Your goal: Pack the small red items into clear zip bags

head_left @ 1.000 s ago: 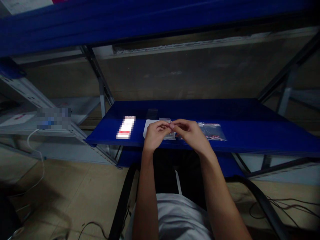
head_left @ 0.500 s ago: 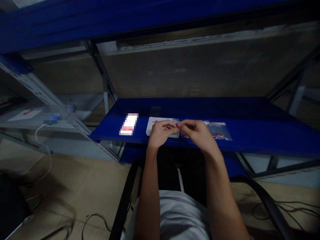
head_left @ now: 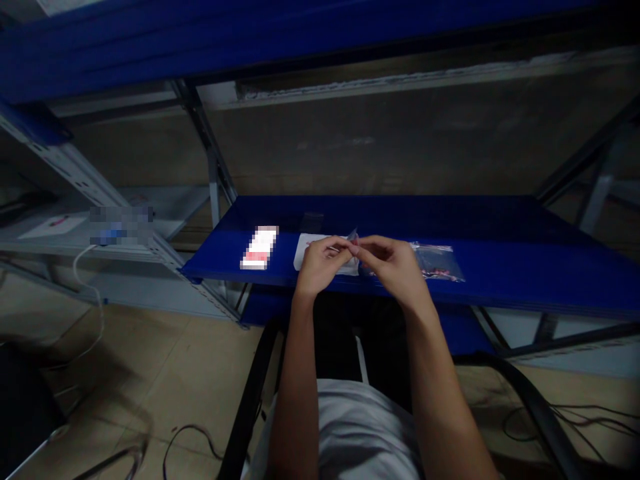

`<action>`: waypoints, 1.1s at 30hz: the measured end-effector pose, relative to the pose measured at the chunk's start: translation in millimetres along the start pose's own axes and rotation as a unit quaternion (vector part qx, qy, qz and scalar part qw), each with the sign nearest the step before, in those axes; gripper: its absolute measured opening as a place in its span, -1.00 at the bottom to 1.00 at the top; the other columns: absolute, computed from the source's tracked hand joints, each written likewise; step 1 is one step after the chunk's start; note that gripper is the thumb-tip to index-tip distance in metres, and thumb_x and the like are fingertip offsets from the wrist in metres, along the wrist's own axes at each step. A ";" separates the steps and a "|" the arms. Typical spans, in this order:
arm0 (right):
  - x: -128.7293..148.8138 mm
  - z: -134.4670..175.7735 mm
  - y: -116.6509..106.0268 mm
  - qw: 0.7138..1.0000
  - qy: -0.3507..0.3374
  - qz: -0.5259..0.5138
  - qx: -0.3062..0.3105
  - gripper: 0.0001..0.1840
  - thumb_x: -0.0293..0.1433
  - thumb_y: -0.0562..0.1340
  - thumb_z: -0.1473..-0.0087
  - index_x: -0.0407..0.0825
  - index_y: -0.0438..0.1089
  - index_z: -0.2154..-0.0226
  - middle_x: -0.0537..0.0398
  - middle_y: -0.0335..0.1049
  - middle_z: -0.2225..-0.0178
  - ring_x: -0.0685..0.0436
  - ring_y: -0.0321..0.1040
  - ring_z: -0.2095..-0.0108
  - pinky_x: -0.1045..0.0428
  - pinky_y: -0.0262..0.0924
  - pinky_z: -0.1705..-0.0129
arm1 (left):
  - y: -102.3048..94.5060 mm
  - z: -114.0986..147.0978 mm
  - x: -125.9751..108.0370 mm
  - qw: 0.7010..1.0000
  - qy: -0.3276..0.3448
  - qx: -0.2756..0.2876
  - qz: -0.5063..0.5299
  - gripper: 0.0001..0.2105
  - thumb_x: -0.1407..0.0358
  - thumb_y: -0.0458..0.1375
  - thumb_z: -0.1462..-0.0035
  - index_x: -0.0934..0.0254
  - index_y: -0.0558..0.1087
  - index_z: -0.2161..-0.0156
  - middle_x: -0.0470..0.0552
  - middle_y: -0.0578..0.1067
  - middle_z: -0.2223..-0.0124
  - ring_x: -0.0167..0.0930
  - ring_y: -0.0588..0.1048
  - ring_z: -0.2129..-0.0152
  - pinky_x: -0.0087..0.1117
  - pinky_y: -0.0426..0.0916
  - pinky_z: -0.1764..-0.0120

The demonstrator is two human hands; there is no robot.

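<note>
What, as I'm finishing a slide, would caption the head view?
Left hand and right hand pinch clear plastic above a blue shelf, a transparent bag lying to the right.

Place: a storeroom or small workshop; which of the two cannot be told
Shelving: a blue shelf (head_left: 500, 243) at sitting height, a blue upper shelf (head_left: 300, 40) over it, a slotted metal upright (head_left: 87, 175) at the left
Next rack: a grey shelf (head_left: 175, 201) on the same kind of frame
Shelf goods: a clear bag (head_left: 440, 259) with small reddish bits inside
Seat: a black chair armrest (head_left: 251, 393) near the blue shelf
Floor: beige tiles (head_left: 150, 367), a loose black cable (head_left: 186, 427) lying across them
</note>
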State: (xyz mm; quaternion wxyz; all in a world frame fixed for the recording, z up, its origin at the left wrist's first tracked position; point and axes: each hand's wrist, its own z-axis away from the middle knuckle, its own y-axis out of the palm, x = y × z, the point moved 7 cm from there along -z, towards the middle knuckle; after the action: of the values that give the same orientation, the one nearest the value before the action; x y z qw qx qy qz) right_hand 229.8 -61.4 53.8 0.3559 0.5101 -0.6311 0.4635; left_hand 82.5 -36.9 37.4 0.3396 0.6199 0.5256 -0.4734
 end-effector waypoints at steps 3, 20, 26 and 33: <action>2.7 -0.2 0.3 0.998 -0.014 0.059 -0.005 -0.64 -0.11 0.30 -0.18 -0.04 0.65 0.22 -0.04 0.65 0.29 -0.24 0.54 0.28 -0.01 0.29 0.33 | -0.3 0.5 -3.7 0.999 0.012 -0.005 -0.031 -0.89 0.27 0.31 -0.18 0.29 0.61 0.27 0.01 0.63 0.27 -0.41 0.58 0.32 -0.44 0.45 0.22; 29.1 7.0 -1.7 0.957 -0.107 0.268 -0.035 -0.73 -0.29 0.14 -0.28 -0.01 0.38 0.43 0.10 0.41 0.55 -0.08 0.32 0.53 0.03 0.00 0.40 | 8.2 5.2 -26.5 0.986 0.068 -0.042 -0.144 -0.92 0.32 0.23 -0.25 0.24 0.50 0.30 -0.08 0.57 0.29 -0.50 0.55 0.41 -0.55 0.33 0.40; 30.4 8.4 -2.5 0.949 -0.119 0.289 -0.035 -0.72 -0.30 0.12 -0.29 0.01 0.31 0.45 0.10 0.37 0.55 -0.08 0.30 0.53 0.02 -0.02 0.39 | 11.4 7.7 -40.6 0.973 0.092 -0.057 -0.205 -0.92 0.39 0.21 -0.24 0.26 0.47 0.33 -0.09 0.48 0.27 -0.54 0.49 0.44 -0.52 0.37 0.33; 24.8 7.7 -3.1 0.943 -0.108 0.313 -0.019 -0.73 -0.30 0.12 -0.28 0.00 0.33 0.45 0.09 0.39 0.54 -0.10 0.32 0.52 0.01 -0.03 0.37 | 16.4 9.5 -43.1 0.962 0.098 -0.033 -0.254 -0.87 0.44 0.17 -0.26 0.25 0.40 0.35 -0.08 0.45 0.29 -0.48 0.46 0.39 -0.45 0.36 0.27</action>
State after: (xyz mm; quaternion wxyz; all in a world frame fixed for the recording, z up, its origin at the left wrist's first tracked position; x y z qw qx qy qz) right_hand 227.4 -76.7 75.0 0.1325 0.3268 -0.8023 0.4816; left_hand 96.4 -63.4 73.8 0.1749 0.4980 0.7118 -0.4634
